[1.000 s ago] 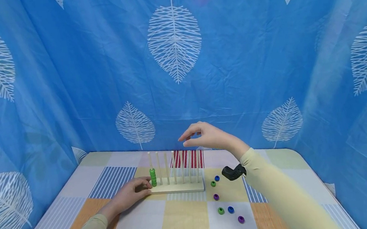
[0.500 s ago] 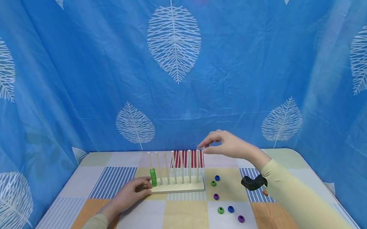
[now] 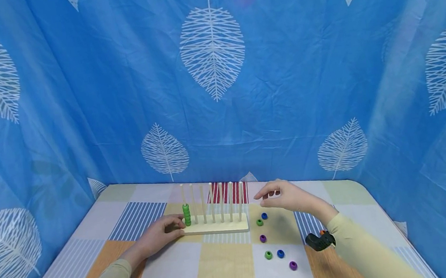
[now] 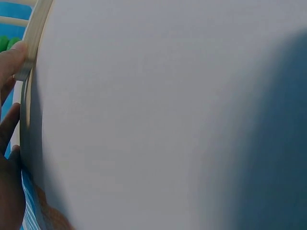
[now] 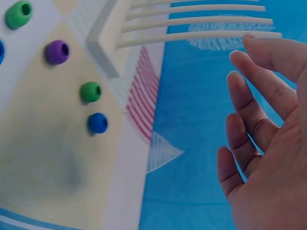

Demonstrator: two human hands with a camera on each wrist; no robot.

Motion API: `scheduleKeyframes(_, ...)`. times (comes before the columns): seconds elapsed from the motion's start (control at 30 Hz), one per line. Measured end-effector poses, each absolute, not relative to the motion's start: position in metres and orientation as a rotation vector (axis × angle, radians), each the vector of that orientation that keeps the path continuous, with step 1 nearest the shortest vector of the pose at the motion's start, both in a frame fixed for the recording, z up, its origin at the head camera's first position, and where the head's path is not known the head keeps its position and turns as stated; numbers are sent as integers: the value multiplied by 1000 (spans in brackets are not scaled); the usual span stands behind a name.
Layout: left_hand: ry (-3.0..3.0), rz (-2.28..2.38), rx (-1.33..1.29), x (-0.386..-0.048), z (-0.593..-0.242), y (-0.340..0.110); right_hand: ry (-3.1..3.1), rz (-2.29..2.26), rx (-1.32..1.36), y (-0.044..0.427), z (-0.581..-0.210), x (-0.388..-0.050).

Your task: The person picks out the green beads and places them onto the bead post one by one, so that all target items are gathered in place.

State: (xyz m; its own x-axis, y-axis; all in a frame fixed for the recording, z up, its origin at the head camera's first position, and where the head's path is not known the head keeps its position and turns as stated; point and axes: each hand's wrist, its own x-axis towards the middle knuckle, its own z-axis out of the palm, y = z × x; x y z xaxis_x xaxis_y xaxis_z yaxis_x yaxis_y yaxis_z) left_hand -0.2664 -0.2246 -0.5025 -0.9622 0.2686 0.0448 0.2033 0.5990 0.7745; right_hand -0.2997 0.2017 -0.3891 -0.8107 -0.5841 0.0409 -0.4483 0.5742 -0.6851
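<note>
A pale wooden peg rack [image 3: 215, 228] stands upright on the table, with a row of several pegs on its base. Green beads [image 3: 187, 215] are stacked on its leftmost peg; the other pegs are bare. At the rack's left end my left hand [image 3: 161, 234] grips the base, thumb in front. The left wrist view shows just part of that hand [image 4: 10, 62] at its edge. My right hand [image 3: 285, 196] hovers right of the rack, above the loose beads. Its fingers are loosely bent, and the right wrist view shows nothing between thumb and fingertips.
Right of the rack lie loose beads: a blue one [image 3: 264, 216] and a green one [image 3: 259, 222] behind, a purple one [image 3: 263, 238], then green [image 3: 268, 255], blue [image 3: 280, 253] and purple beads [image 3: 293, 265] in front. An orange bead [image 3: 322, 232] shows partly behind the right wrist camera.
My right hand has moved right and down, from above the rack's pegs to over the table beside it. The left hand and the rack have stayed put.
</note>
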Motion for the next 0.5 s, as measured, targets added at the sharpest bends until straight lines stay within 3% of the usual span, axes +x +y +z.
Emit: scheduleKeyframes(0.5,2732,1303,374,-265,-500,-223,2581,-1057,-822,210,-435,-297)
